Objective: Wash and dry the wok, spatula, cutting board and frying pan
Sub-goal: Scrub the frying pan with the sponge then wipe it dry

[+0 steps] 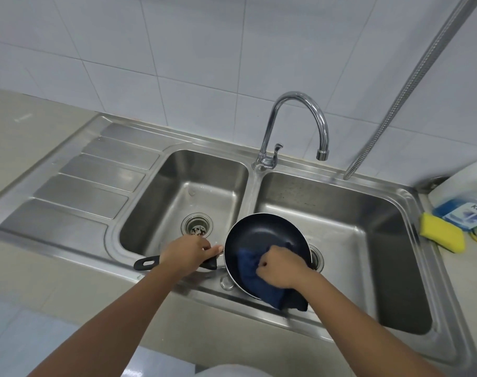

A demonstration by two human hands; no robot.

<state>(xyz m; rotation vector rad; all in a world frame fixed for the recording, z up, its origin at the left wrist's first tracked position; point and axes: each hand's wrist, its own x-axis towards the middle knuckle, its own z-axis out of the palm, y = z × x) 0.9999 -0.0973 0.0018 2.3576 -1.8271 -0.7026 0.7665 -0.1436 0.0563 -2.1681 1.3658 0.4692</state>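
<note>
We have two hands in play: our left hand (188, 254) is wrapped tight around the black handle (150, 263) of the one frying pan (261, 240), whose looped end pokes out behind the wrist, and our right hand (279, 268) is bunched into a fist on a dark blue cloth (261, 291), pressing it against the pan's dark inner surface. The pan tilts up toward us, held over the front rim of the stainless steel sink (76, 257), straddling the divider between its two basins, and the cloth spills over the pan's near edge and hangs down in front of the sink. Count two basins: the left basin (193, 186) with its drain strainer (197, 229) in plain view, and the right basin (354, 221), its drain mostly hidden behind the pan. One ribbed draining board (95, 172) stretches off to the left. One chrome gooseneck tap (294, 126) rises behind the divider with its spout over the right basin, no water running. A single flexible metal hose (411, 85) slants down the tiled wall on the right. On the counter at far right sit one yellow sponge (442, 236) and, just behind it, one plastic bottle with a blue label (466, 210).
</note>
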